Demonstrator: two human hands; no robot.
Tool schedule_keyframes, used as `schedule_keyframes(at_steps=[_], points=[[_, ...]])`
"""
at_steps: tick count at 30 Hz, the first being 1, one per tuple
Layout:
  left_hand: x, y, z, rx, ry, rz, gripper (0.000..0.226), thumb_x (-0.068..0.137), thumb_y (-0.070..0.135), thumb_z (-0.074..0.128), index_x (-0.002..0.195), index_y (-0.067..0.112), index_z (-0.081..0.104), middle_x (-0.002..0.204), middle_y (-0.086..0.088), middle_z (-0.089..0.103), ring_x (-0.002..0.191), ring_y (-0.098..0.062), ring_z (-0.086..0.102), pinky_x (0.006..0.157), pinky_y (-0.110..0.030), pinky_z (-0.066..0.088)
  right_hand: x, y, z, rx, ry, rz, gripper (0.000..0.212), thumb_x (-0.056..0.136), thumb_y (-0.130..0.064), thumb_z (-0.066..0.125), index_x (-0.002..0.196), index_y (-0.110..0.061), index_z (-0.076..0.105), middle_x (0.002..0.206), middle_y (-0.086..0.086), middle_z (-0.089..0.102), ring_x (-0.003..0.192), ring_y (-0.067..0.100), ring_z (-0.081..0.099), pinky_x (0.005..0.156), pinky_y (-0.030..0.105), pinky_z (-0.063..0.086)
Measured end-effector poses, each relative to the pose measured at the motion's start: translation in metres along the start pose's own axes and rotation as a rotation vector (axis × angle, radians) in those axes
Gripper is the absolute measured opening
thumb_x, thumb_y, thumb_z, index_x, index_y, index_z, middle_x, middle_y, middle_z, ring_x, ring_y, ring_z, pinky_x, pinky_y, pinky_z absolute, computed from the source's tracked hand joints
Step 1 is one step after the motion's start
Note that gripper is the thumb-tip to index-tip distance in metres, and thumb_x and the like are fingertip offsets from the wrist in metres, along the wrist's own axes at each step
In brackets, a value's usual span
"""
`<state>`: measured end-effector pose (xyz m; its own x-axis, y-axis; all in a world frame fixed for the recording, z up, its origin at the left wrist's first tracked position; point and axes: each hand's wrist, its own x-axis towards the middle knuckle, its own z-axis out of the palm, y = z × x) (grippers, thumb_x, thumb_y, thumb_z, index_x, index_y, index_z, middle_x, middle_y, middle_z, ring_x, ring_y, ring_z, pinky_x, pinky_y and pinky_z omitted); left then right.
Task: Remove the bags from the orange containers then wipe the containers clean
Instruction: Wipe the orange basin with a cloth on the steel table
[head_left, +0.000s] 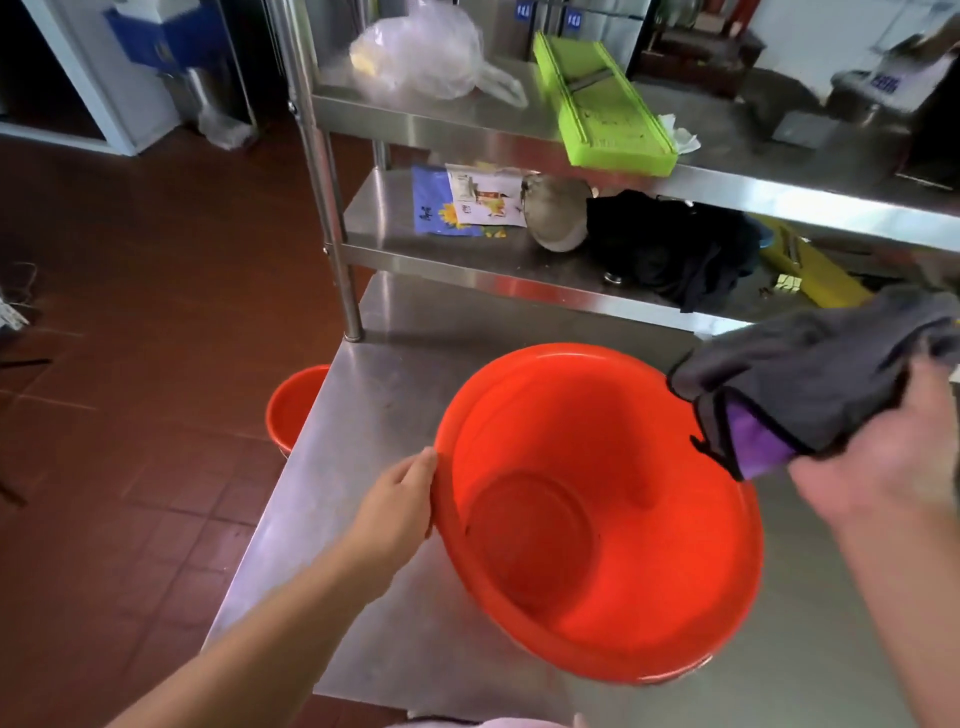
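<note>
- Tilting toward the camera on the steel tabletop (374, 405), an orange basin (597, 519) is steadied at its left rim by the left hand (400, 504), whose fingers are curled round the lip.
- No bag is seen inside this basin; its bare orange floor and walls are exposed, so the bag-removal step is judged done for it.
- A grey cleaning cloth (810, 384) with a purple underside is gripped in the right hand (893, 467) and held over the basin's right rim; whether it touches the rim cannot be told.
- Dark specks are visible on the basin's inner wall, so the wiping is judged barely begun or not yet begun.
- A second orange container (293, 405) is seen on the tiled floor (130, 364) just beside the tabletop's left edge, partly hidden by it; no bag is visible in the part that shows, and its cleanliness cannot be judged.
- A clear plastic bag (421, 52) lies on the upper steel shelf (753, 171); its origin cannot be told.
- Remaining, by this judgement: the wiping of the held basin, then attention to the second container.
</note>
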<state>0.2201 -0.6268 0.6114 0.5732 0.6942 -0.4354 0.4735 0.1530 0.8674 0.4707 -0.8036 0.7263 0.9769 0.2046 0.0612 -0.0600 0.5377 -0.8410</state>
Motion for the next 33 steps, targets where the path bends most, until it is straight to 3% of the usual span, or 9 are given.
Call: schedule_keyframes(at_steps=[4, 7, 11, 15, 17, 20, 23, 27, 33], points=[[0.015, 0.003, 0.003, -0.121, 0.030, -0.025, 0.049, 0.107, 0.039, 0.041, 0.067, 0.017, 0.056, 0.052, 0.005, 0.049, 0.041, -0.005, 0.044, 0.045, -0.018, 0.039, 0.011, 0.012, 0.017, -0.045, -0.048, 0.062, 0.040, 0.094, -0.043, 0.063, 0.126, -0.020, 0.070, 0.128, 0.000, 0.070, 0.119, 0.021, 0.066, 0.105, 0.043, 0.050], [0.028, 0.007, -0.003, -0.124, 0.049, -0.059, 0.047, 0.106, 0.040, 0.042, 0.076, 0.015, 0.069, 0.057, 0.010, 0.065, 0.054, -0.004, 0.059, 0.059, -0.026, 0.046, 0.018, 0.039, 0.044, -0.169, -0.081, 0.029, 0.043, 0.091, -0.042, 0.064, 0.126, -0.018, 0.067, 0.124, -0.005, 0.072, 0.118, 0.014, 0.066, 0.109, 0.039, 0.047], [0.045, 0.016, -0.012, -0.143, 0.086, -0.080, 0.041, 0.099, 0.044, 0.043, 0.091, 0.020, 0.075, 0.084, 0.001, 0.075, 0.083, -0.018, 0.068, 0.081, -0.036, 0.053, 0.025, 0.082, 0.078, -0.685, -0.330, -0.156, 0.037, 0.087, -0.053, 0.050, 0.108, -0.027, 0.066, 0.104, -0.033, 0.068, 0.103, -0.017, 0.058, 0.087, 0.004, 0.040], [0.057, 0.019, -0.010, -0.130, 0.104, -0.082, 0.040, 0.095, 0.047, 0.044, 0.090, 0.024, 0.076, 0.087, 0.002, 0.077, 0.090, -0.020, 0.072, 0.082, -0.036, 0.056, 0.024, 0.134, 0.085, -1.368, -0.879, -0.594, 0.040, 0.099, -0.031, 0.047, 0.127, -0.006, 0.062, 0.128, 0.019, 0.061, 0.120, 0.038, 0.053, 0.102, 0.044, 0.043], [0.062, 0.018, -0.010, -0.128, 0.133, -0.099, 0.039, 0.098, 0.046, 0.045, 0.087, 0.024, 0.075, 0.082, 0.006, 0.076, 0.084, -0.016, 0.070, 0.073, -0.031, 0.053, 0.021, 0.154, 0.083, -1.602, -1.123, -0.871, 0.032, 0.099, -0.018, 0.051, 0.123, -0.004, 0.066, 0.121, 0.026, 0.062, 0.106, 0.050, 0.056, 0.089, 0.053, 0.048], [0.065, 0.015, -0.010, -0.086, 0.146, -0.112, 0.042, 0.098, 0.048, 0.044, 0.083, 0.018, 0.070, 0.075, 0.004, 0.065, 0.071, -0.016, 0.058, 0.068, -0.032, 0.044, 0.008, 0.167, 0.085, -1.686, -1.208, -0.819, 0.038, 0.098, -0.039, 0.040, 0.121, -0.022, 0.065, 0.121, 0.008, 0.060, 0.110, 0.037, 0.053, 0.089, 0.051, 0.044], [0.062, 0.011, -0.010, -0.125, 0.127, -0.086, 0.048, 0.092, 0.058, 0.044, 0.076, 0.016, 0.060, 0.072, 0.001, 0.050, 0.072, -0.018, 0.049, 0.069, -0.035, 0.039, 0.016, 0.169, 0.092, -1.629, -1.325, -0.887, 0.038, 0.092, -0.043, 0.041, 0.111, -0.022, 0.066, 0.108, 0.002, 0.060, 0.105, 0.029, 0.056, 0.098, 0.052, 0.042], [0.060, 0.011, -0.004, -0.150, 0.124, -0.050, 0.052, 0.096, 0.064, 0.046, 0.065, 0.026, 0.063, 0.060, 0.008, 0.044, 0.057, -0.011, 0.042, 0.060, -0.032, 0.036, 0.043, 0.163, 0.101, -1.602, -1.531, -0.792, 0.031, 0.089, -0.046, 0.063, 0.103, -0.018, 0.058, 0.101, 0.004, 0.057, 0.092, 0.029, 0.057, 0.079, 0.046, 0.052], [0.061, 0.011, 0.003, -0.037, 0.234, 0.010, 0.053, 0.100, 0.057, 0.048, 0.070, 0.014, 0.057, 0.054, 0.011, 0.039, 0.052, -0.011, 0.037, 0.057, -0.034, 0.034, 0.062, 0.169, 0.088, -1.780, -1.459, -0.789, 0.046, 0.088, -0.059, 0.061, 0.106, -0.017, 0.053, 0.096, 0.002, 0.058, 0.090, 0.027, 0.056, 0.074, 0.043, 0.049]])
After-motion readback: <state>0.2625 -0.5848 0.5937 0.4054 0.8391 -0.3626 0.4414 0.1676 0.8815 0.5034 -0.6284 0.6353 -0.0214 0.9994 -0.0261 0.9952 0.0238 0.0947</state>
